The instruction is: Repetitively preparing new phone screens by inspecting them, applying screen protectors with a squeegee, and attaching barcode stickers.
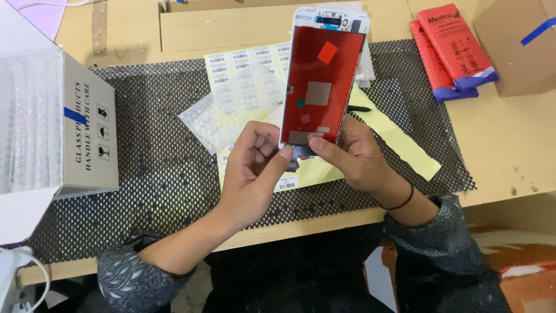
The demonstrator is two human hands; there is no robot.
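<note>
my phone screen panel [322, 87]: glossy red film | mat [150, 168]: black perforated rubbery mesh | table [509, 139]: matt wood

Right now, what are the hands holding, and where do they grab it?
Both hands hold the red phone screen panel upright by its bottom edge: left hand and right hand pinch it there.
</note>
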